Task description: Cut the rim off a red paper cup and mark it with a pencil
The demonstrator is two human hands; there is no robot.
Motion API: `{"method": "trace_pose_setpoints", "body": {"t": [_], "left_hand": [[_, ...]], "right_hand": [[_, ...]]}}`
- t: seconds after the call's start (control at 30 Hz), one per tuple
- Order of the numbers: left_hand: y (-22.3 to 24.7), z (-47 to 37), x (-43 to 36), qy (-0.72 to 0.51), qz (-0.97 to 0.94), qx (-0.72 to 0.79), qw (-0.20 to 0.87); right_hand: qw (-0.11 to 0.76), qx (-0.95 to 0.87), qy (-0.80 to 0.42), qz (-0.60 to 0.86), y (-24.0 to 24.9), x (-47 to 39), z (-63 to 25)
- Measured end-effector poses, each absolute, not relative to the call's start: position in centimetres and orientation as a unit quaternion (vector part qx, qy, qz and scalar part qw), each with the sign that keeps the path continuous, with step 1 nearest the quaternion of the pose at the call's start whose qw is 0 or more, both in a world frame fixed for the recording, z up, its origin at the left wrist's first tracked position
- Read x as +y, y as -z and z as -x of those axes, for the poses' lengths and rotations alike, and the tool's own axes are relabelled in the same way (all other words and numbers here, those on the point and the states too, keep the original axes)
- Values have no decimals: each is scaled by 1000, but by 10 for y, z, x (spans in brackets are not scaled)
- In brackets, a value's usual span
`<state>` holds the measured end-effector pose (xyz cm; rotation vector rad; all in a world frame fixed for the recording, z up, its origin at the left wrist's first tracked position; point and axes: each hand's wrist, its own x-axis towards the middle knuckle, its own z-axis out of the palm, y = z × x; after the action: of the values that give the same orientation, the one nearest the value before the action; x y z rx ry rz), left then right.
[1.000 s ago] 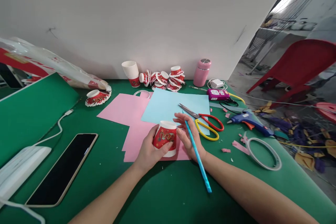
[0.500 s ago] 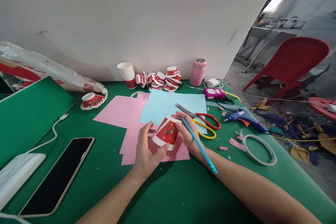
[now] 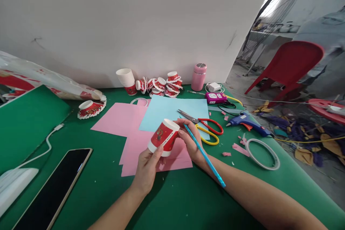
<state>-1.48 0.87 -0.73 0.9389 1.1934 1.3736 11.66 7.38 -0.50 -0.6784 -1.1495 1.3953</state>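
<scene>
The red paper cup with white bands (image 3: 163,137) is held tilted above the pink paper sheets (image 3: 111,119) on the green tabletop (image 3: 172,203), its long axis slanting up toward the right hand (image 3: 192,144). The left hand (image 3: 147,169) has its grip closed round the wider, lower end. The right, nearer the narrower end, loosely pinches a slim blue stick (image 3: 205,156); fingertip contact with the cup is unclear.

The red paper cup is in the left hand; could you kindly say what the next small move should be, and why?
Perhaps bring the blue pencil to the red paper cup: the left hand grips the cup tilted, and the right hand holds the pencil with one end near it.
</scene>
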Motion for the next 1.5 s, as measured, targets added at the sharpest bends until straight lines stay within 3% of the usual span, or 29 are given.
{"method": "trace_pose_setpoints", "body": {"t": [0.4,0.6,0.77,0.9,1.17,1.5], "left_hand": [[7,11,2,-535,-502,538,415],[5,10,0,-517,-485,470,527],[-5,6,4,-573,-290,430,635],[-10,4,7,-590,-207,431,651],[8,6,1,-584,-327,505,546],[19,13,-3,-516,-640,494,282]], "right_hand": [[538,-489,-618,300,5,72,-118],[526,-471,-654,270,5,75,-116],[521,-488,-648,264,5,75,-118],[517,-496,-653,245,8,75,-117],[511,-500,-652,252,9,75,-117],[511,-494,-661,239,-1,69,-117]]}}
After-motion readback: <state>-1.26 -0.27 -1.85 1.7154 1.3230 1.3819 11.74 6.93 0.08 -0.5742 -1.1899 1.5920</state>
